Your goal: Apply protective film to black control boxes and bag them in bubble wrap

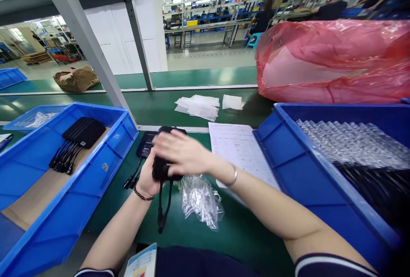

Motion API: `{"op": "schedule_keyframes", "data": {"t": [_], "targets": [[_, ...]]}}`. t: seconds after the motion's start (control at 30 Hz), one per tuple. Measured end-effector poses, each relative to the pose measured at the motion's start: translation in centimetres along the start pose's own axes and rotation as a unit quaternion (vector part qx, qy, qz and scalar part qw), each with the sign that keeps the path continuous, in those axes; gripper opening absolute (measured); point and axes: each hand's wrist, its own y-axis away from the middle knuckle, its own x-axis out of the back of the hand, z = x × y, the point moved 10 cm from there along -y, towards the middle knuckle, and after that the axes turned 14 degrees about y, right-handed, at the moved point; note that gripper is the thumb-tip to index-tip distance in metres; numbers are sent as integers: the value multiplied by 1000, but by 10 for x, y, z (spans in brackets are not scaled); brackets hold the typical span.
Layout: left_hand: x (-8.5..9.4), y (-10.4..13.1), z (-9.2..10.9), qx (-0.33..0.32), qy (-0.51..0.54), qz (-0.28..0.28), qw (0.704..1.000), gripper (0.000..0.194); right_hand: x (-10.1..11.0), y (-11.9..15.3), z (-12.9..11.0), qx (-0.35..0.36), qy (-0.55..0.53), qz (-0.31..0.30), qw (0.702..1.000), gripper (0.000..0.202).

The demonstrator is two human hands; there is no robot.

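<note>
On the left of the green desk (105,221), a blue bin (96,157) holds a few black devices with cords (78,138) lying on brown card, apparently finished pieces, and much of the card is bare. Near the middle, the left hand (147,179) wraps its fingers around a black device (162,168) from below, its cord dangling toward the near edge. The right hand (181,154) lies across the top, fingers spread and blurred. Another black device (146,143) waits just behind, and a crumpled clear bag (200,198) lies just right of the hands, so this piece seems unwrapped but not yet binned. Farther right sit a printed sheet (238,149) and a second blue bin (282,149) full of bubble-wrapped pieces (349,140), so much work appears left. Beyond it bulges a red plastic sack (333,61). Far off, shelving and another person fill a bright workshop.
</note>
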Motion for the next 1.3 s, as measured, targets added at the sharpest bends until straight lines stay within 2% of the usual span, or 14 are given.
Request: {"op": "schedule_keyframes", "data": {"t": [0.07, 0.13, 0.2, 0.27, 0.37, 0.5, 0.6, 0.87, 0.97, 1.03, 1.1, 1.17, 1.23, 1.3], "targets": [[-5, 0, -2, 24, 22, -12, 999, 64, -3, 8, 31, -108, -42, -1, 993, 57], [-14, 1, 0, 41, 64, -36, 996, 67, 0, 34, 84, -309, -80, 40, 947, 57], [-22, -3, 11, 16, 103, -47, 993, 65, -3, 51, 99, -389, -147, 76, 906, 65], [-25, -12, 29, -48, 101, -30, 993, 62, -22, 50, 77, -381, -333, 93, 857, 81], [-28, -27, 66, -178, -32, 19, 983, 56, -56, 35, 14, -337, -550, 49, 763, 110], [-43, -37, 101, -284, -153, 21, 946, 53, -79, 30, -18, -369, -697, 35, 615, 50], [-43, -42, 103, -268, -165, -1, 949, 43, -81, 30, -16, -360, -746, 25, 559, 42], [-29, -50, 94, -214, -188, 0, 958, 47, -92, 45, -4, -377, -749, 16, 544, 29], [-30, -47, 95, -232, -253, 16, 939, 53, -94, 47, -3, -379, -755, 11, 535, 27], [-43, -35, 105, -320, -367, 32, 873, 63, -96, 47, -4, -384, -753, 9, 535, 29], [-74, -22, 105, -403, -531, -14, 745, 74, -94, 47, -4, -393, -735, 13, 552, 31], [-90, -25, 88, -381, -676, -91, 624, 73, -87, 48, -3, -396, -709, 11, 583, 32], [-69, -40, 94, -302, -754, -51, 581, 64, -79, 50, -1, -391, -686, -4, 613, 32], [-31, -40, 134, -267, -757, 135, 581, 63, -72, 55, 5, -391, -669, -9, 632, 31]]}}
